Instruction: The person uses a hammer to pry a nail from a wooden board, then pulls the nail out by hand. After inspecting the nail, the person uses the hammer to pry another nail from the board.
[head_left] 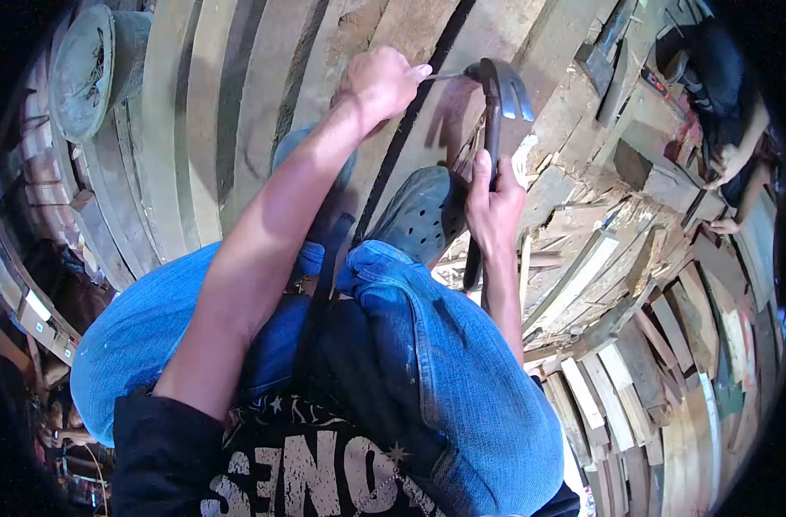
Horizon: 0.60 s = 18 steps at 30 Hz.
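Observation:
My right hand [494,202] is wrapped round the dark handle of a claw hammer [493,112], thumb along the grip. The hammer head is raised in front of me, its shiny claw pointing right and its striking face to the left. My left hand [380,84] is closed, with a thin metal rod [448,76] sticking out past the thumb. The rod's far end meets the hammer's face in this view. Below both hands lie wooden planks [324,65] with dark gaps between them. A grey clog with holes [423,211] is on my foot between my arms.
A bucket [87,73] lies at the upper left. Another hammer [601,56] rests on the wood at the upper right. Beyond it, another person's hands [733,164] are near a wood block [647,159]. Stacked wood offcuts [617,401] and splinters cover the lower right.

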{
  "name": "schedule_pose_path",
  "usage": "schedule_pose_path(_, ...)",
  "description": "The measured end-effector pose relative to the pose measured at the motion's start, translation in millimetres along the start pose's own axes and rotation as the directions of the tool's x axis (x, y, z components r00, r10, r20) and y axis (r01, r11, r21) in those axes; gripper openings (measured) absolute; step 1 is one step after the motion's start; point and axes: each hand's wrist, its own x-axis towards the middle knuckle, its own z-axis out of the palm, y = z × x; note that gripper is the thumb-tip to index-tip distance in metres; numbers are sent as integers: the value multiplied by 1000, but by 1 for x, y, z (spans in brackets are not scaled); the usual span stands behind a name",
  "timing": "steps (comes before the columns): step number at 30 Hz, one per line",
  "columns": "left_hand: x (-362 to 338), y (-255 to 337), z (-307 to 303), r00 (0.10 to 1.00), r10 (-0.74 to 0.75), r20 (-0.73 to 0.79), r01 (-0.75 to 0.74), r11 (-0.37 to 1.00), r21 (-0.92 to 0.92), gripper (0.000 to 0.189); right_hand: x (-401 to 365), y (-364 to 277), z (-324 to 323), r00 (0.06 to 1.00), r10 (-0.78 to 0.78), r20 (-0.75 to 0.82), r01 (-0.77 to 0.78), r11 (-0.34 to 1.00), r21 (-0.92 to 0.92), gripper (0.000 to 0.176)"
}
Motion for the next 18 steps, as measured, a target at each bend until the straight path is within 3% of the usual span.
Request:
schedule_pose_path(12, -7, 6, -5, 999, -50, 11, 50, 999, -18, 38, -2, 4, 4, 998, -35, -58, 39, 997, 66, 34)
schedule_pose_path(16, -11, 11, -7, 998, -60, 25, 59, 998, 22, 38, -6, 8, 3, 999, 30, -42, -28, 999, 39, 35)
schedule_pose_path(18, -9, 9, -6, 997, -77, 13, 77, 996, -42, 37, -3, 6, 1, 999, 24, -24, -23, 999, 43, 36)
